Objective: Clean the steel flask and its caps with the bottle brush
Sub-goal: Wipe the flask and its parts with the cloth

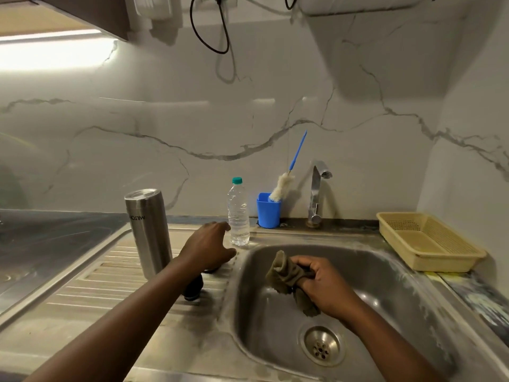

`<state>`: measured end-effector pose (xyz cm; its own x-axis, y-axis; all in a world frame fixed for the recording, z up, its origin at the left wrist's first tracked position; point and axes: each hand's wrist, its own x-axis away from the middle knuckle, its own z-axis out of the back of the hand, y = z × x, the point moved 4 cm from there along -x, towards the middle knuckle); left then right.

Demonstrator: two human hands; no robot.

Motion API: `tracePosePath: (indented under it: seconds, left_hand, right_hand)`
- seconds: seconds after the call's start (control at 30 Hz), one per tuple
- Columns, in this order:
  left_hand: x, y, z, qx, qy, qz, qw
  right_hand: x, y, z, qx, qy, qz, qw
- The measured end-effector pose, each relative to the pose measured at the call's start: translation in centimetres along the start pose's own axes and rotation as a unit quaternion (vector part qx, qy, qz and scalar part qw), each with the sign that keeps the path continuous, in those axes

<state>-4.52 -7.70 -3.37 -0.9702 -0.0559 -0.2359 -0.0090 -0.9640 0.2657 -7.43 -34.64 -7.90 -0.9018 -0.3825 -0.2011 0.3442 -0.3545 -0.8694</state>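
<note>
The steel flask (pixel 148 232) stands upside down on the ribbed drainboard (pixel 91 282). A black cap (pixel 193 290) lies on the drainboard under my left forearm; another dark cap (pixel 212 270) peeks out beneath my left hand (pixel 207 245). That hand hovers over it with fingers spread and relaxed, holding nothing. My right hand (pixel 323 285) grips a crumpled olive cloth (pixel 287 274) over the sink basin (pixel 385 299). The bottle brush (pixel 282 186), white bristles on a blue handle, stands in a blue cup (pixel 267 212) at the back.
A clear plastic water bottle (pixel 238 216) with a teal cap stands just beyond my left hand. The tap (pixel 316 194) rises behind the basin. A beige plastic basket (pixel 429 241) sits on the counter to the right. The drain (pixel 321 345) is near the basin's front.
</note>
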Motion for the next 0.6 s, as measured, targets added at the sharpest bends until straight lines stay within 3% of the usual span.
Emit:
tracePosePath:
  seconds: [0.13, 0.33, 0.6]
  left_hand:
    - [3.0, 4.7, 1.5, 0.055, 0.040, -0.049, 0.996]
    - [5.0, 9.6, 1.2, 0.139, 0.030, -0.082, 0.986]
    - [4.2, 13.1, -1.4, 0.213, 0.013, -0.102, 0.972]
  right_hand:
    - [-0.2, -0.1, 2.0, 0.030, 0.050, 0.006, 0.998]
    - [-1.1, -1.7, 7.7, 0.045, 0.175, 0.031, 0.983]
    - [-2.0, -2.4, 20.9, 0.108, 0.294, -0.043, 0.949]
